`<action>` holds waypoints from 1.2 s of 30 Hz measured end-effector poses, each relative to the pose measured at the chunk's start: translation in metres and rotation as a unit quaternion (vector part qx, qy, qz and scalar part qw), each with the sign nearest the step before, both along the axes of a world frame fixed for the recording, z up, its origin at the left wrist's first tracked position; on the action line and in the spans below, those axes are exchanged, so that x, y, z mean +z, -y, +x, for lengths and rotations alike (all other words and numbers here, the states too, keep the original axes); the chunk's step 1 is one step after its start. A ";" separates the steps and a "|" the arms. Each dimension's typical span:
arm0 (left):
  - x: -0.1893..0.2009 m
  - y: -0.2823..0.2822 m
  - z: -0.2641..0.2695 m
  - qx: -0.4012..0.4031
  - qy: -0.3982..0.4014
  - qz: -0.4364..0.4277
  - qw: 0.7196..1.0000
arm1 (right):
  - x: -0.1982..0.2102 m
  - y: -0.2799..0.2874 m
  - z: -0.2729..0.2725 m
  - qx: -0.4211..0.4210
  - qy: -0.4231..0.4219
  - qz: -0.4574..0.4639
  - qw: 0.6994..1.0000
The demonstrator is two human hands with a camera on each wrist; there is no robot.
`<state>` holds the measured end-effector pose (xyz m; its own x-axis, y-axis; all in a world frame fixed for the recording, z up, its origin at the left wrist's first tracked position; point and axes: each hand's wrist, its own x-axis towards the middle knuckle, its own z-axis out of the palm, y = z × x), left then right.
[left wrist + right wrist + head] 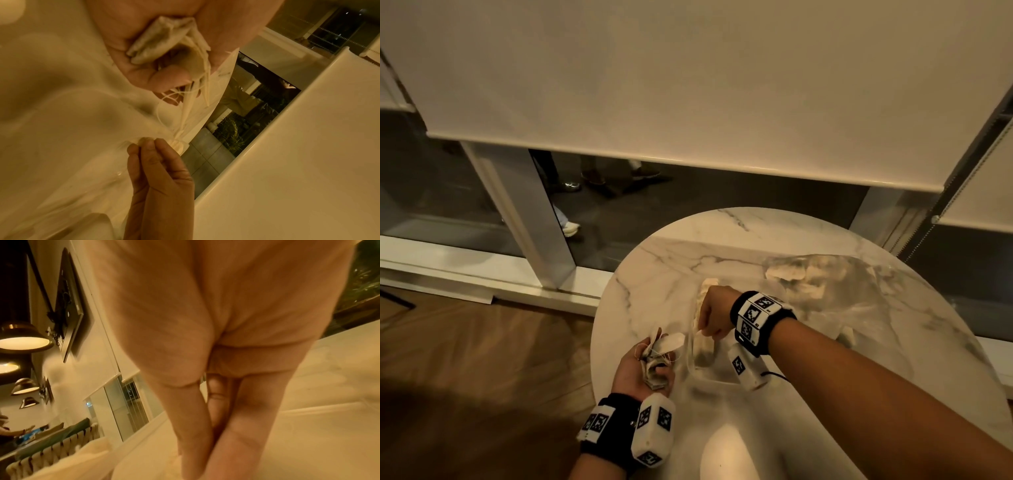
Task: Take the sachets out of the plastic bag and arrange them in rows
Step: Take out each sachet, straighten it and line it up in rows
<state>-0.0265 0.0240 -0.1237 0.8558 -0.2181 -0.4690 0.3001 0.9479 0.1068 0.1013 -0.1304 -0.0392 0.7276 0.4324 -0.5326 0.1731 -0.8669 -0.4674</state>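
Observation:
My left hand (650, 359) lies palm up at the table's left edge, curled round a bundle of pale sachets (655, 371) with loose strings. In the left wrist view that bundle (156, 42) sits in the palm and its strings run down to my right hand (152, 154). The right hand (710, 317) is over the mouth of the clear plastic bag (842, 294), its fingertips pinching a small pale sachet (141, 140). More sachets (787, 272) lie inside the bag. In the right wrist view the right hand (205, 434) has its fingers pressed together; what they hold is hidden.
The round marble table (671, 260) stands by a glass wall with a lowered roller blind (688, 85). Wooden floor (482, 359) lies to the left of the table. Another sachet (703, 351) rests under the plastic near the bag's mouth.

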 end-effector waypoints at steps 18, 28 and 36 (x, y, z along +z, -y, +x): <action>0.011 -0.004 -0.003 0.026 -0.077 0.037 0.996 | 0.030 0.011 -0.010 0.040 0.095 0.041 0.994; 0.074 0.009 -0.007 -0.015 0.032 0.066 0.997 | 0.040 0.036 -0.073 0.042 0.188 0.262 0.946; 0.090 0.026 -0.011 -0.042 0.022 0.077 0.996 | 0.041 0.055 -0.091 -0.008 0.240 0.367 0.899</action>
<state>-0.0378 -0.0016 -0.0336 0.8583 -0.2182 -0.4645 0.3692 0.8912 0.2636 0.0106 -0.1854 0.0017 0.8060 0.5271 0.2692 0.4985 -0.3593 -0.7889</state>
